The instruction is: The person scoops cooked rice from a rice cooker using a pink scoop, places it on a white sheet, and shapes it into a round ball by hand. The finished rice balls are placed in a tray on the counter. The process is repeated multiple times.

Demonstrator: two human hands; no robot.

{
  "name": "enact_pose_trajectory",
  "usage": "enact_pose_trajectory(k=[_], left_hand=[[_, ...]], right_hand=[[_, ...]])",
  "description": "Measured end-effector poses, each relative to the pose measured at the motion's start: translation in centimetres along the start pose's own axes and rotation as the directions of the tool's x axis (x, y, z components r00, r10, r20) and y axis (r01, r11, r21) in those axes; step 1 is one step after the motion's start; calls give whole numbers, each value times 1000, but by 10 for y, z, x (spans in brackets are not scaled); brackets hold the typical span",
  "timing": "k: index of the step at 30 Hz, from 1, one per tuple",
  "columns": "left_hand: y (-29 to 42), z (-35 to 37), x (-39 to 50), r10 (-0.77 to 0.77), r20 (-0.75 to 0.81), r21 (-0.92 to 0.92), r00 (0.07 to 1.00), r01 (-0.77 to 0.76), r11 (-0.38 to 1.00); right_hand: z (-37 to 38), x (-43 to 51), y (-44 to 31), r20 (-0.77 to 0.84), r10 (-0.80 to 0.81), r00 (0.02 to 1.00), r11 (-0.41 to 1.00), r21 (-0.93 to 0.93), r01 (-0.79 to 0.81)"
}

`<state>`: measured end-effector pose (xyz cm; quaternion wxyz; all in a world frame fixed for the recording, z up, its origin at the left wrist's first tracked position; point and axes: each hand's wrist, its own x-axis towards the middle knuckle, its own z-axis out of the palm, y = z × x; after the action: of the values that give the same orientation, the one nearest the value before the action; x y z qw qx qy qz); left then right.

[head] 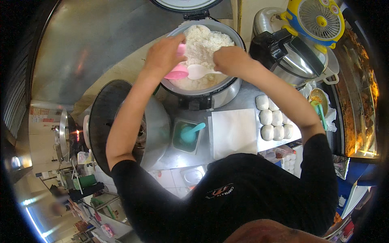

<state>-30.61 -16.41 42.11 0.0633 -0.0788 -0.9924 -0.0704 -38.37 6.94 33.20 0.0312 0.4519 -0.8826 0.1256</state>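
Note:
A large rice cooker (pixel 209 88) stands open in front of me, filled with white cooked rice (pixel 202 42). Over the left side of its pot, my left hand (pixel 165 53) holds a pink plastic cup (pixel 177 72); another pink part shows between its fingers, and I cannot tell whether it belongs to the cup. My right hand (pixel 232 60), over the right side of the pot, is closed on the handle of a white rice paddle (pixel 197 72). The paddle's bowl lies beside the cup's rim, above the rice. My right fingertips are partly hidden.
Nearer me are a metal container (pixel 186 147) with a turquoise spoon (pixel 194 129), a stack of white paper sheets (pixel 234 133) and several wrapped white portions (pixel 266 117). A big metal pot (pixel 158 133) stands left. At right are a pressure cooker (pixel 299 57), a yellow-blue fan (pixel 319 21) and a small bowl (pixel 319 97).

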Motion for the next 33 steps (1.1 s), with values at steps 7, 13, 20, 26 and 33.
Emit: enact_pose_trajectory(k=[7,13,20,26,33], left_hand=[[-30,-4,-14,-244,446,513,861,-23,858],[-49,28,0,-396,513,445,761,158,881],[-75,111,18,-33,714,258,699,-219,941],[-42,129,32,41,727,107,686,-173,979],[19,94,-7,121,397,-16,910,-124,992]], right_hand=[[45,55,-20,187,-93,978,984,-131,119],[-23,14,33,94,10,996,1000,14,-11],[57,-134,29,-160,667,728,380,913,-148],[130,-151,-26,-35,544,838,211,973,-96],[119,-147,-7,-87,487,869,222,975,-27]])
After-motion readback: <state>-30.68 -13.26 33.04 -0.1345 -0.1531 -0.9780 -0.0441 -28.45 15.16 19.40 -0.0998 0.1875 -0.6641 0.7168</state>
